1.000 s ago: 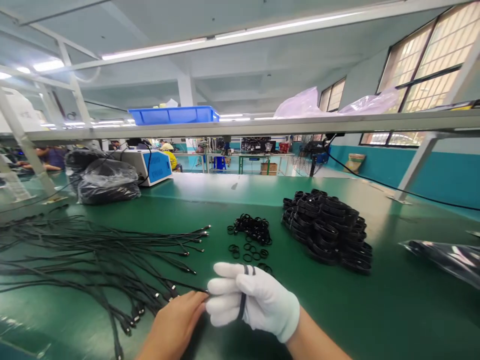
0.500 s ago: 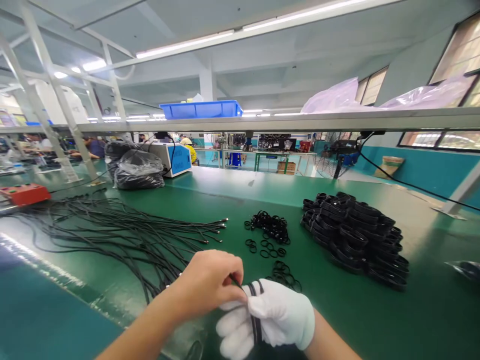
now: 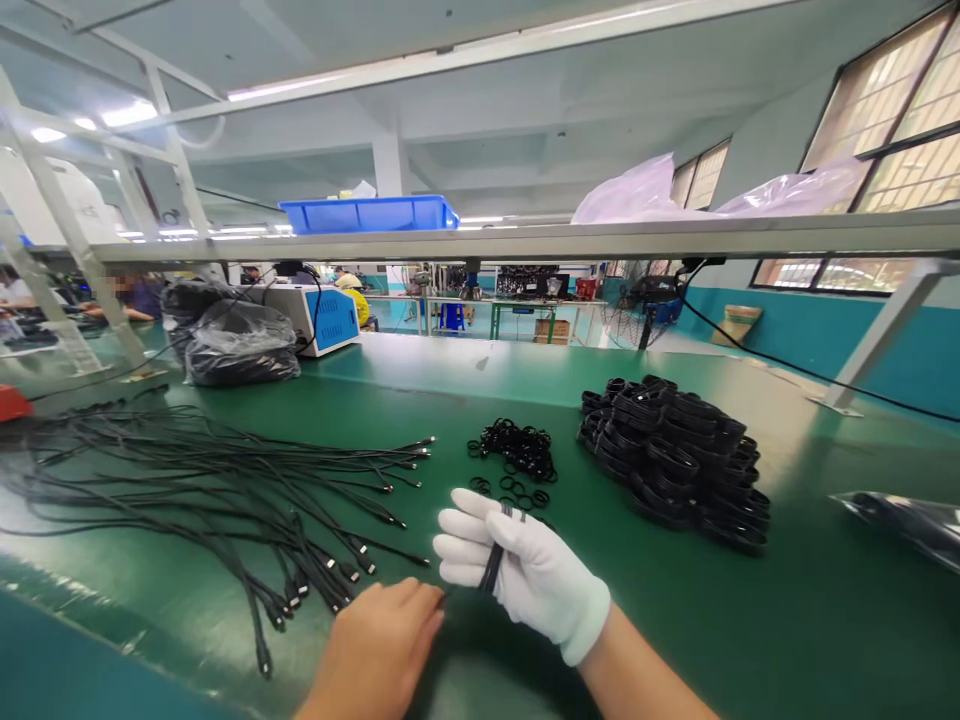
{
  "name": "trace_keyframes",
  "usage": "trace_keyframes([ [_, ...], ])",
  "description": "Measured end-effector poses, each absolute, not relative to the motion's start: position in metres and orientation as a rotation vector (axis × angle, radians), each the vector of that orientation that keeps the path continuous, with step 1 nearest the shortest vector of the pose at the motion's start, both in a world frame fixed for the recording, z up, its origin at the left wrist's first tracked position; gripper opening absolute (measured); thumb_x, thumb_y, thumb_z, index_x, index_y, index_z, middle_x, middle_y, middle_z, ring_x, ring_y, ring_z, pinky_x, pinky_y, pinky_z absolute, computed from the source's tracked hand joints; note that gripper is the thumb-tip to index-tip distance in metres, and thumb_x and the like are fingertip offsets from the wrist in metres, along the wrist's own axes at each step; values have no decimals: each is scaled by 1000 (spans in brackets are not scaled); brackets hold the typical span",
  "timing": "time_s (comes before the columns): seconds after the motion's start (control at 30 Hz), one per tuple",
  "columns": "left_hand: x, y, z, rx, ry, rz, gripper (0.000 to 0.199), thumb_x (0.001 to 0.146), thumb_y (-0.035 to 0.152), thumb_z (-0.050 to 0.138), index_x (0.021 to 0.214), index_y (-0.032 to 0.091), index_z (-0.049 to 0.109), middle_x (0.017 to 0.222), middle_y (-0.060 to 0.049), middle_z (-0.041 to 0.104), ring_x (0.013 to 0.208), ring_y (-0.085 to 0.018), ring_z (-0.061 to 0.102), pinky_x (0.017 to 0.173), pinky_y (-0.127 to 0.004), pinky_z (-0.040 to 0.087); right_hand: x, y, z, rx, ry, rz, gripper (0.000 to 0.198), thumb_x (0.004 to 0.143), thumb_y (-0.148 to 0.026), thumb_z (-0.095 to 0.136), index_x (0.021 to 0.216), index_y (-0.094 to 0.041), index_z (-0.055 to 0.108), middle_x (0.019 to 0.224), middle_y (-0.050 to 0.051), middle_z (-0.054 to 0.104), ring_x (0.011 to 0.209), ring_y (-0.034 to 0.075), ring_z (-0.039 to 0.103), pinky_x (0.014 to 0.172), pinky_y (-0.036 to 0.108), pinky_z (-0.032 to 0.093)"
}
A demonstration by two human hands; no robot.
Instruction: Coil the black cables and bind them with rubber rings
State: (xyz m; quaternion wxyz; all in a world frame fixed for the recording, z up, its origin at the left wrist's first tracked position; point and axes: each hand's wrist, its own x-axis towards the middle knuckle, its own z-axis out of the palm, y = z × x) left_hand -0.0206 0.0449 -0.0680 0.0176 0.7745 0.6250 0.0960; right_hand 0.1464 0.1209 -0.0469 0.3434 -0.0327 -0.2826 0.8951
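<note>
My right hand wears a white glove, its palm turned up and fingers stretched out. The thumb presses a looped black cable against the palm, and dark strands pass over the index finger. Lower left of it, my bare left hand is blurred, back up and fingers curled together; what they hold is hidden. Left of both hands, many loose black cables lie spread out, several with metal plugs showing. Just beyond the glove is a small pile of black rings.
A tall heap of coiled black cables stands to the right, with a plastic-wrapped bundle beyond it. Bagged dark goods and a blue-white machine stand at back left. A shelf crosses above, bearing a blue tray.
My left hand has come away from the glove, down and to the left. My right hand has turned more open and risen slightly, the cable still in it. The view has swung right.
</note>
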Motion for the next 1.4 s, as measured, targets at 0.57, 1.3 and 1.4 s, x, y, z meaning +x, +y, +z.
trace_keyframes([
  [0.57, -32, 71, -3, 1874, 1366, 553, 10, 60, 19, 70, 67, 17, 63, 60, 6, 58, 58, -10, 52, 50, -17, 35, 143, 99, -74, -190, -1182, 2733, 50, 65, -37, 73, 101, -6, 60, 86, 13, 64, 74, 22, 63, 76, 43, 42],
  [1.3, 19, 39, -61, 2199, 2243, 9, 27, 89, 14, 36, 87, 22, 62, 85, -4, 69, 78, -23, 66, 64, -31, 44, 138, 119, -68, -543, -685, 2151, 57, 59, -34, 80, 108, -15, 59, 112, 14, 62, 98, 25, 61, 93, 43, 38],
  [1.4, 20, 38, -62, 2401, 2130, 45, 27, 87, 8, 37, 82, 20, 62, 81, -5, 68, 76, -22, 64, 67, -33, 43, 134, 116, -71, -621, -776, 2125, 57, 57, -31, 81, 106, -13, 59, 101, 12, 65, 88, 21, 63, 87, 40, 41],
])
